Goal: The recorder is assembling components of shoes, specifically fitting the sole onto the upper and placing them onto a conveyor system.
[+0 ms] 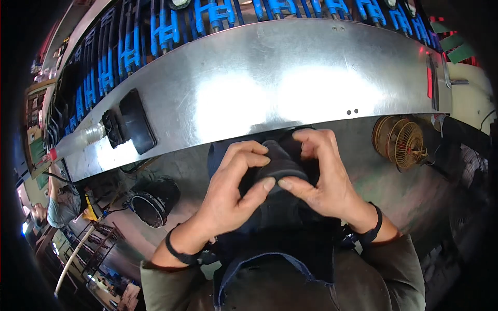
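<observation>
A black, tapered, tube-like piece [281, 159] is held between my two hands, just off the near edge of the metal bench. Its narrow end points away from me and its wide rim faces me. My left hand [231, 189] grips it from the left, fingers curled at the side and thumb at the near rim. From the other side, my right hand [326, 181] has its thumb pressed on the rim close to the left thumb. The right fingers are bent over, partly off the piece's far right side. Dark clothing behind the piece blurs its outline.
The shiny metal bench [270, 57] curves across in front, with a rack of blue fork-shaped parts [215, 14] behind it. A black phone [138, 121] and a clear bottle [80, 141] lie left. Below are a bucket [149, 208], a fan [399, 142] and another person [59, 202].
</observation>
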`<state>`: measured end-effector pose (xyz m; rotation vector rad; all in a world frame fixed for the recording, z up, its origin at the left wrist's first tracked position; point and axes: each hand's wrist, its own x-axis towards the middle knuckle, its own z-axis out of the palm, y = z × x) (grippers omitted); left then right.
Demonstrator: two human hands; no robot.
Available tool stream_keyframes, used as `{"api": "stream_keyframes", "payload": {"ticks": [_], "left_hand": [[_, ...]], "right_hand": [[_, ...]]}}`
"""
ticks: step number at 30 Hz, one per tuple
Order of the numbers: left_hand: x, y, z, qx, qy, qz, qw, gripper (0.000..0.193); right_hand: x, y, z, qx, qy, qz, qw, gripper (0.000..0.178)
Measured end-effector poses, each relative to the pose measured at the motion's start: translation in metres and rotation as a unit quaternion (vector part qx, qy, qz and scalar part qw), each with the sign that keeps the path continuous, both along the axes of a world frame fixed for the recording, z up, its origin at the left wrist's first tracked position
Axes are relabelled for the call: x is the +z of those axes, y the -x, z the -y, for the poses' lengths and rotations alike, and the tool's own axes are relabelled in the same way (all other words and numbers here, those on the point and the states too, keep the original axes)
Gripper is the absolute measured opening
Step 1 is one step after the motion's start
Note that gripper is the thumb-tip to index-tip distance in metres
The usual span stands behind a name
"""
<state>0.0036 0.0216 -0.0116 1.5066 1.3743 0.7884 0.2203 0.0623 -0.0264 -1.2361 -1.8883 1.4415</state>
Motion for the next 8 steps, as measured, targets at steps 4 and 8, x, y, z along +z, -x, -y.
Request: {"api": "stream_keyframes", "payload": {"ticks": [4, 8], "left_hand": [[0.036, 0.007, 0.04, -0.076, -0.058, 0.06, 0.994, 0.031], [0.066, 0.008, 0.113, -0.036, -0.105, 0.097, 0.989, 0.055]], "right_hand": [[0.002, -0.012, 0.016, 0.091, 0.117, -0.188, 0.971, 0.075], [0.04, -0.014, 0.067, 0.28, 0.095, -0.258, 0.92, 0.088]]}}
